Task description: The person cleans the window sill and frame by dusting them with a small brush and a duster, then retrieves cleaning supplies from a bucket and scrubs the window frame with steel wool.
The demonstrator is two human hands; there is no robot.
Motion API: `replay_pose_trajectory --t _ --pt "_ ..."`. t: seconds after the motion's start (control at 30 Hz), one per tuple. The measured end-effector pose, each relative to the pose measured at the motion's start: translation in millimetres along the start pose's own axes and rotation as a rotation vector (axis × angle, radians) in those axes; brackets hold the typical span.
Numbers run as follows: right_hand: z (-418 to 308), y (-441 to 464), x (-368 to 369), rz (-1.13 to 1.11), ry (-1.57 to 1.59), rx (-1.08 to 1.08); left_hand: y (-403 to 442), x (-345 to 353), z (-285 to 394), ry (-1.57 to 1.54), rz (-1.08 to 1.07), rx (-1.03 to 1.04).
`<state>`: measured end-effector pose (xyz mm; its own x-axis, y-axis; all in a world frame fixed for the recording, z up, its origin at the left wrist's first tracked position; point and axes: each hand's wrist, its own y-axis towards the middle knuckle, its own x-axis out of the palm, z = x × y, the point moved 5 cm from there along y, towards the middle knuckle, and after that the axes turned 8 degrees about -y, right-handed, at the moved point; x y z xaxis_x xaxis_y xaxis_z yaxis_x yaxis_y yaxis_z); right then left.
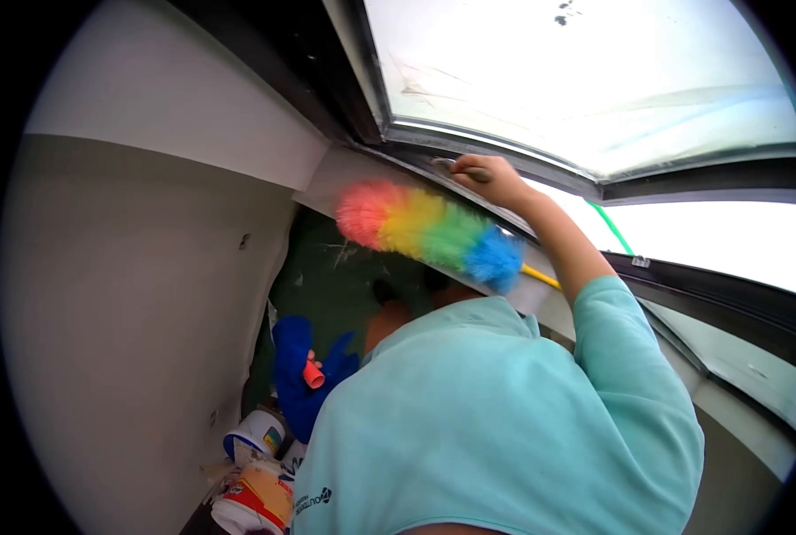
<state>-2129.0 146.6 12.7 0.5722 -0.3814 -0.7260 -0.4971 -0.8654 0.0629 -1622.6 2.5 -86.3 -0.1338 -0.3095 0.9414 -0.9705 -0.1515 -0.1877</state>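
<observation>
My right hand [496,181] is closed around the dark handle of a small tool [442,164], whose pale tip meets the black window frame [549,169]. Whether it is a scraper or a brush is unclear. Just below this hand, a rainbow feather duster [424,227] with a yellow stick lies along the sill [322,178]. Down at the lower left, my left hand [312,359] shows only its fingertips, wrapped round a red-orange tube [314,375]. Blue cloth [295,392] surrounds that hand and hides the rest of it.
Bright glass panes [585,80] fill the upper right. A grey and white wall [139,294] rises on the left. Below is a green, marked floor [313,267]. A white bucket [257,434] and an orange-and-white container [255,499] stand at the bottom left.
</observation>
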Motion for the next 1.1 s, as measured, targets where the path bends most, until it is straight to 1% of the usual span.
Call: replay_pose_trajectory --t 0.03,0.07,0.17,0.2,0.23,0.27,0.3,0.33,0.4,0.47,0.53,0.6,0.63,0.67,0.73,0.77,0.8,0.83,0.87,0.9,0.93,0.97,1.0,1.07,1.1 --pt "-8 21 16 -0.035 -0.042 -0.037 -1 6 -5 0.030 -0.004 -0.032" --pt "-16 39 31 -0.070 -0.085 -0.072 -5 7 -5 0.041 -0.006 -0.017" --pt "-28 81 63 -0.062 -0.035 -0.144 -14 17 -16 0.074 0.010 0.012" --pt "-33 88 68 -0.066 -0.030 -0.149 -8 30 -28 0.132 0.108 0.046" --pt "-31 93 72 -0.033 0.027 -0.060 -4 36 -33 0.186 0.210 0.075" --pt "-26 95 74 0.002 0.085 0.033 -2 40 -35 0.199 0.238 0.090" --pt "-22 93 72 0.008 0.133 0.012 -3 41 -34 0.187 0.235 0.084" --pt "-15 88 69 -0.036 0.129 0.025 -3 40 -34 0.163 0.216 0.071" --pt "24 75 64 -0.032 0.020 -0.027 -3 38 -34 0.121 0.175 0.032" --pt "65 35 45 -0.102 0.051 -0.023 -2 39 -36 0.071 0.143 -0.018" --pt "76 -9 11 -0.341 -0.164 0.110 -3 36 -34 0.030 0.128 -0.044" --pt "66 -32 -18 -0.535 -0.314 0.347 -14 11 -11 0.061 0.146 -0.037" --pt "56 -31 -25 -0.514 -0.393 0.334 -10 11 -8 0.101 0.160 -0.022" --pt "53 -29 -19 -0.509 -0.393 0.345 -7 13 -9 0.102 0.162 -0.034" --pt "40 -18 -11 -0.225 -0.003 0.115 11 45 -34 0.128 0.134 -0.135" --pt "48 -20 -4 -0.217 -0.001 0.124 6 37 -30 0.131 0.138 -0.146" --pt "58 -23 4 -0.208 0.020 0.133 -4 22 -15 0.170 0.158 -0.033" --pt "69 -29 10 -0.199 0.042 0.145 -3 21 -9 0.209 0.179 0.079" --pt "87 -48 3 -0.193 0.089 0.179 -3 23 -8 0.209 0.188 0.063" --pt "99 -70 -10 -0.234 0.052 0.199 5 42 -18 0.219 0.191 0.026" --pt "120 -93 -21 -0.273 -0.067 0.252 11 51 -25 0.228 0.190 -0.010" --pt "136 -115 -38 -0.311 -0.131 0.324 12 47 -25 0.224 0.188 -0.019" --pt "128 -124 -56 -0.386 -0.353 0.392 12 43 -21 0.259 0.199 0.006" --pt "136 -117 -58 -0.473 -0.406 0.440 21 48 -17 0.300 0.220 0.013" --pt "122 -101 -66 -0.398 -0.438 0.402 32 60 -29 0.246 0.165 -0.122"
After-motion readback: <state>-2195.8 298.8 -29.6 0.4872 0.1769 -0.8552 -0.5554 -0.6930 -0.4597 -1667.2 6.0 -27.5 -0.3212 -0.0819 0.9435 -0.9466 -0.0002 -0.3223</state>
